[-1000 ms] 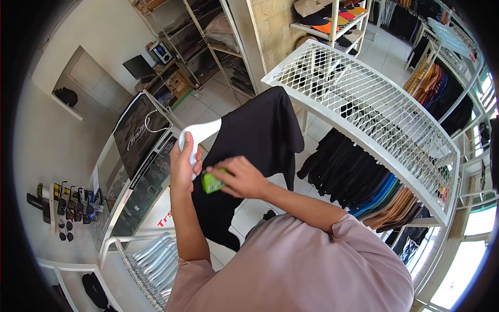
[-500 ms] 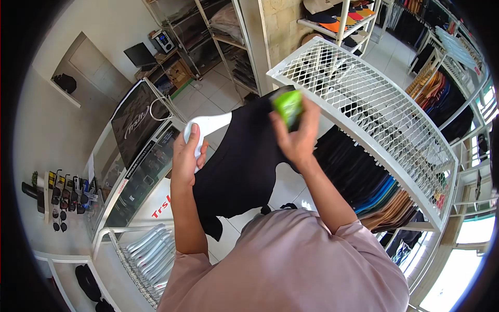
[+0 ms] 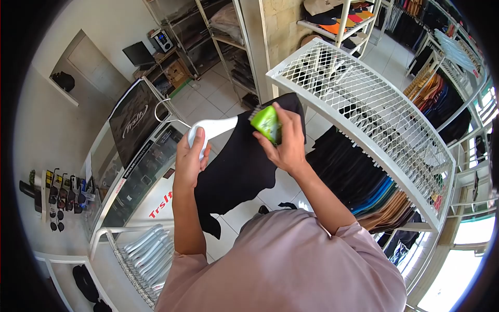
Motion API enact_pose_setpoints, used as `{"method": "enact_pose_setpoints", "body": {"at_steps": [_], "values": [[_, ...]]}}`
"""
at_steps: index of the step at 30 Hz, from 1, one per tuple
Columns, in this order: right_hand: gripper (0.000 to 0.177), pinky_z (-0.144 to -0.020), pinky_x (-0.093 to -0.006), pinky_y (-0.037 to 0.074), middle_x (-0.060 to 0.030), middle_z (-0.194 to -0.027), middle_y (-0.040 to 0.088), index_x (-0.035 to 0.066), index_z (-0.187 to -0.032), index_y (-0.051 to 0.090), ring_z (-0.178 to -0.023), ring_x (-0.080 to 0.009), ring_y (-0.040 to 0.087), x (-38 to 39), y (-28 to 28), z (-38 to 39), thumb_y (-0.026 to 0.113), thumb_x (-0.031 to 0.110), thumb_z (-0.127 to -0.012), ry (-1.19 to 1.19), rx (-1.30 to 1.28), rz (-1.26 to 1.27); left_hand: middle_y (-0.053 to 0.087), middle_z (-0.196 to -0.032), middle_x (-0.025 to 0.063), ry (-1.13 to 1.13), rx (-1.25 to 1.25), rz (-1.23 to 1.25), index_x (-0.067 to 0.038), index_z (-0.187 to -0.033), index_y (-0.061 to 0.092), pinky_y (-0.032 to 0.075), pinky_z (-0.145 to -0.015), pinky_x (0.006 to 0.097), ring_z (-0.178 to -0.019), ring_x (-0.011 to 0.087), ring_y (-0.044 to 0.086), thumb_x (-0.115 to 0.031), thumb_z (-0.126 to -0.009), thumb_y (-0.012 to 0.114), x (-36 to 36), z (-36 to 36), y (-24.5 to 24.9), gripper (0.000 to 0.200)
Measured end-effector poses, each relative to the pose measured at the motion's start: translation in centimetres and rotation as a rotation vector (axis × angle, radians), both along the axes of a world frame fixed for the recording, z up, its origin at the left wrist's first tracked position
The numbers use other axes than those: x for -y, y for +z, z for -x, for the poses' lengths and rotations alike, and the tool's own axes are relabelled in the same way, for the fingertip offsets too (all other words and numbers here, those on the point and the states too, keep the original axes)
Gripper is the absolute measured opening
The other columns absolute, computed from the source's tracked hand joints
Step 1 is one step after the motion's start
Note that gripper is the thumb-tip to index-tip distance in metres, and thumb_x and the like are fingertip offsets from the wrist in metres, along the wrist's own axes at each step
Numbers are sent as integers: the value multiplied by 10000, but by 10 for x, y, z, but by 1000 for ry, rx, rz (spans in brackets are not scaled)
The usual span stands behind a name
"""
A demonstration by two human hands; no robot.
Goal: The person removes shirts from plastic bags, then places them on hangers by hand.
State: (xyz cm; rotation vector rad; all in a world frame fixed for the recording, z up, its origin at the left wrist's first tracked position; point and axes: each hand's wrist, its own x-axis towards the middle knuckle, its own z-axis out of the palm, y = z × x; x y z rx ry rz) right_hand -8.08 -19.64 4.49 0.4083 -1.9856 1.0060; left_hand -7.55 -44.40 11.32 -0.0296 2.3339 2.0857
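Observation:
My left hand (image 3: 191,160) is closed round the neck of a white hanger (image 3: 214,128), with its metal hook pointing up and left. A black garment (image 3: 234,166) hangs from the hanger and spreads across the middle of the view. My right hand (image 3: 286,140) grips a green brush (image 3: 266,125) by its body. Its dark bristles show at the upper left, over the garment's upper part near the shoulder. The garment's lower end falls beside my left forearm.
A white mesh-topped rack (image 3: 364,109) with dark, blue and brown clothes (image 3: 364,192) below stands at the right. White hangers (image 3: 150,255) hang at the lower left. Sunglasses (image 3: 65,200) and a glass counter (image 3: 140,179) are on the left.
My right hand has moved left and slightly down with the green brush, nearer the hanger. The hanger and my left hand have shifted slightly, and more of the hook shows.

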Motion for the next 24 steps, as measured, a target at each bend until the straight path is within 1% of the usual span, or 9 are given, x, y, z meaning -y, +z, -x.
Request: {"method": "enact_pose_setpoints", "body": {"at_steps": [1,5,9,12,13,15,19,20,24], "values": [[792,-974,-484,528,-234,-1246,583,9,-1493,480,-1127,-430,600,-1,-6,4,883,230,-848,15,9,-44,539,-692,-2,4,-9,2,-15,-1169,659,304,-416,214,-473,37,401,-474,-1098,577,-1,-1,3,471],[808,-987,-502,514,-269,-1293,557,-9,-1490,453,-1156,-458,573,-13,-34,38,881,155,-825,-279,-24,203,542,-692,0,27,-36,-9,-21,-1169,660,293,-414,210,-474,33,401,-476,-1099,574,3,-1,7,469],[810,-1032,-497,502,-229,-1296,583,7,-1427,524,-1182,-447,563,34,-46,11,890,135,-715,64,-88,44,547,-697,1,23,-24,-54,-33,-1178,656,285,-415,204,-476,29,399,-481,-1099,574,-2,3,15,463],[790,-1021,-470,524,-181,-1285,595,42,-1438,542,-1174,-386,601,84,-60,-17,877,178,-736,430,162,-222,551,-705,-1,4,-17,-55,-47,-1188,651,288,-417,199,-481,27,396,-499,-1094,579,-6,9,17,467],[776,-1006,-456,534,-165,-1279,578,44,-1444,550,-1151,-375,618,85,-66,-17,875,220,-762,622,198,-362,547,-709,-3,1,-26,-56,-47,-1189,642,295,-419,201,-480,28,396,-492,-1097,576,-3,10,16,460],[779,-978,-439,544,-165,-1216,590,75,-1477,551,-1103,-365,635,72,-71,-24,868,249,-788,763,247,-471,540,-716,-7,-3,-50,-62,-46,-1193,626,310,-422,205,-477,30,396,-480,-1103,569,3,12,17,448],[779,-914,-439,584,-179,-1184,639,29,-1446,596,-1091,-367,659,42,-27,-13,893,290,-775,393,-2,-166,533,-718,-16,47,-54,-9,-44,-1177,645,303,-419,204,-477,27,394,-496,-1102,563,9,5,18,465],[827,-914,-444,585,-191,-1206,631,7,-1478,564,-1071,-372,663,35,-12,-8,899,300,-781,253,-62,-89,539,-730,-22,46,-42,-42,-37,-1168,660,308,-428,206,-485,21,396,-423,-1089,623,9,3,16,396],[863,-876,-456,579,-222,-1245,590,46,-1576,482,-1039,-393,664,1,12,34,871,291,-845,-81,-17,-115,676,-836,36,-18,-200,172,13,-1163,714,458,-610,248,-666,74,576,-310,-1001,762,12,-1,5,365]]}}
